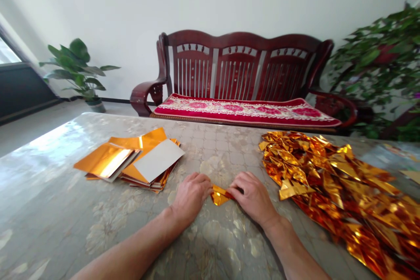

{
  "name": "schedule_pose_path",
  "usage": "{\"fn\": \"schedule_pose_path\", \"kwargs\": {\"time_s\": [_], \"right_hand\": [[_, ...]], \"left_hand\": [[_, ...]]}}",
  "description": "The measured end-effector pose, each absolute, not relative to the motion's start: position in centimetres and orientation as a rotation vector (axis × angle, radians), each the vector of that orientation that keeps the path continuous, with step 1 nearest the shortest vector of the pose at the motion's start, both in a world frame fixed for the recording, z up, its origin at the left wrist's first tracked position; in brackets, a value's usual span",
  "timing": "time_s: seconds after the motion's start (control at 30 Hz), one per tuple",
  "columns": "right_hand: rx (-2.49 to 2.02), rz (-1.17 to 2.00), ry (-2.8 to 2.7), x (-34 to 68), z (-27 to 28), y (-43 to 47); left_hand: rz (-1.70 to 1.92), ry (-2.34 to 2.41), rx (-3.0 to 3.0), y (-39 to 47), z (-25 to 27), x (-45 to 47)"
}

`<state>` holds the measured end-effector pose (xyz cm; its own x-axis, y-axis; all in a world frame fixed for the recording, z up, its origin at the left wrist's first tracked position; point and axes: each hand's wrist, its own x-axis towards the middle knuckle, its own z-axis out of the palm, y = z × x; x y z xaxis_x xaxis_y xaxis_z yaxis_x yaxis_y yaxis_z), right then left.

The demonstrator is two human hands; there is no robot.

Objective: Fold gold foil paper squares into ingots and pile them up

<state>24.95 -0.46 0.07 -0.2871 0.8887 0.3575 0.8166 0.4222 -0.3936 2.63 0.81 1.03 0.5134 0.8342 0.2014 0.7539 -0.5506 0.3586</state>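
A small folded piece of gold foil paper (219, 197) lies between my hands, low over the table. My left hand (193, 194) is closed on its left end, the fingertips partly hidden behind the knuckles. At the right end, my right hand (251, 194) pinches the foil between thumb and fingers. Left of my hands sits a loose stack of flat gold foil sheets (105, 159), with one sheet showing its pale grey back (159, 160). To the right spreads a big heap of folded gold foil pieces (315, 170).
All this is on a table (98, 223) with a patterned, glossy cover. Beyond its far edge stands a dark red wooden bench (236, 65) with a red floral cushion (246, 110). Potted plants (78, 70) flank the bench. Clear plastic (387, 155) lies at the far right.
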Motion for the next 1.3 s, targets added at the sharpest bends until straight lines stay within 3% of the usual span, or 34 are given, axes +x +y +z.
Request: {"fn": "schedule_pose_path", "kwargs": {"time_s": [0.5, 0.83, 1.07, 1.3], "right_hand": [[-1.318, 0.147, -2.317, 24.7, 0.4, -0.8], [-1.296, 0.265, -2.203, 24.7, 0.4, -0.8], [-1.232, -0.043, -2.137, 24.4, 1.5, -1.2], [-1.181, -0.072, -2.065, 24.8, 1.1, -0.8]], "left_hand": [[0.349, 1.552, 2.191, 2.7, 2.1, 2.4], [0.882, 1.235, 1.882, 1.6, 0.2, 2.4], [1.041, 1.176, 1.995, 1.4, 0.7, 2.4], [1.196, 1.100, 2.132, 1.0, 1.1, 2.4]]}}
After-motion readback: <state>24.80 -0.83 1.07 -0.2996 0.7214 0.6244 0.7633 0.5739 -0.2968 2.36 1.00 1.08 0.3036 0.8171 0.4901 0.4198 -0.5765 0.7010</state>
